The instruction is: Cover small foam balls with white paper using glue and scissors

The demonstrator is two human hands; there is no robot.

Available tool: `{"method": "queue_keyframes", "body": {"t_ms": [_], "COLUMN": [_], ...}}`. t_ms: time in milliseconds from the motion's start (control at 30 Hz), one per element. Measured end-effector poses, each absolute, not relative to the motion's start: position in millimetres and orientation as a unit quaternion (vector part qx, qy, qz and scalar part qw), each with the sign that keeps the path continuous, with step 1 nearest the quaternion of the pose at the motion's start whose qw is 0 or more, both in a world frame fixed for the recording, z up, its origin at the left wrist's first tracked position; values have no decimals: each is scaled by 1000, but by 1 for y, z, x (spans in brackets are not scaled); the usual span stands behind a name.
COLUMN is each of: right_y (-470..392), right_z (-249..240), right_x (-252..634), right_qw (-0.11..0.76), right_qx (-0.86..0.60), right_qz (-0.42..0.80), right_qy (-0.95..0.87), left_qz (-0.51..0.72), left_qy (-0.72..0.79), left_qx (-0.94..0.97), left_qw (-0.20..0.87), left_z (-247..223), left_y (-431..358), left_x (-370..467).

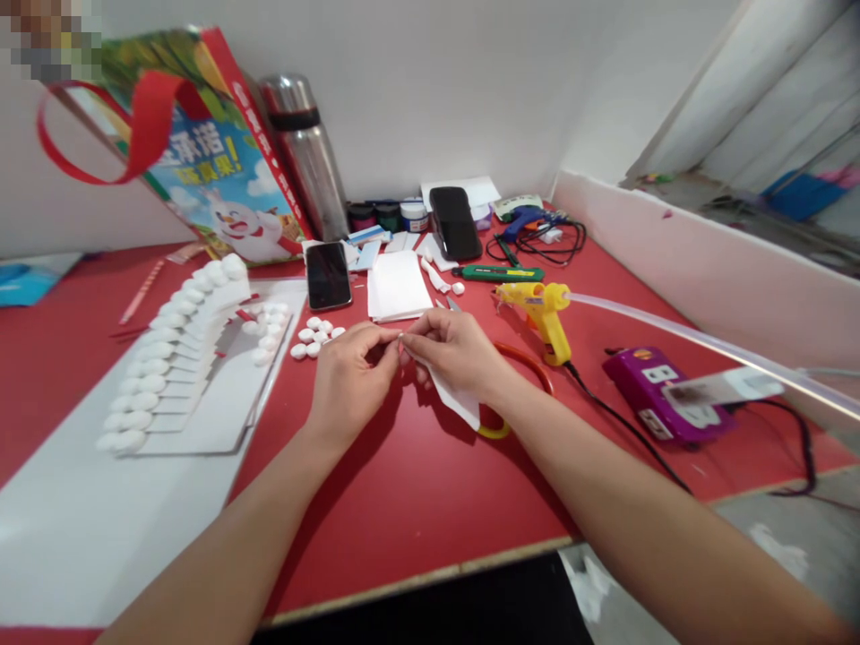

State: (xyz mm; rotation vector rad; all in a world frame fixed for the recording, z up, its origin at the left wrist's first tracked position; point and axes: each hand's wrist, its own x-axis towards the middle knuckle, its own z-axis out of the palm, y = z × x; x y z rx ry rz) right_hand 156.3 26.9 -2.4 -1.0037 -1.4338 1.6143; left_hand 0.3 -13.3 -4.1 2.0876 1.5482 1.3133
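My left hand (353,381) and my right hand (453,354) meet over the red table, thumbs and fingers pinched together. A tiny white bit shows between their fingertips. From under my right hand hangs a thin white piece of tissue or paper (457,400); my fingers hide how it joins the pinched end. Beneath the right hand and wrist lie scissors with an orange and yellow handle (495,432). Several small white balls (315,337) sit just beyond my left hand. To the left, a stepped white model (181,358) is lined with round white balls.
A yellow glue gun (546,309), its long clear stick (678,342) reaching right, lies near a purple box (665,394). Behind are white paper sheets (398,285), two phones, a green cutter (501,273), paint jars, a steel flask (309,161) and a gift box (221,170).
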Motion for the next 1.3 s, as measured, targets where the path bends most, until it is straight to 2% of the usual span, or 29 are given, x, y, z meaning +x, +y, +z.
{"method": "queue_keyframes", "body": {"t_ms": [233,500,767,900,1100,1167,1300], "right_y": [27,27,25,25,24,25,26], "right_z": [-7,-3,0,2,7,8,9], "right_x": [156,156,158,158,158,158,159], "right_qw": [417,415,440,451,464,463,446], "right_qx": [-384,-354,-352,-352,-323,-317,-325], "right_qz": [581,631,613,618,624,626,654], "right_qy": [-584,-552,-554,-540,-540,-541,-517], "left_qz": [421,451,501,534,582,584,589], "left_qy": [490,511,481,466,472,480,485], "left_qx": [763,729,712,685,566,565,605], "left_qw": [27,62,104,166,342,331,227], "left_z": [-10,-5,-7,-5,-6,-5,-3], "left_y": [-13,-14,-15,-15,-11,-12,-15], "left_x": [4,4,7,11,10,10,10]}}
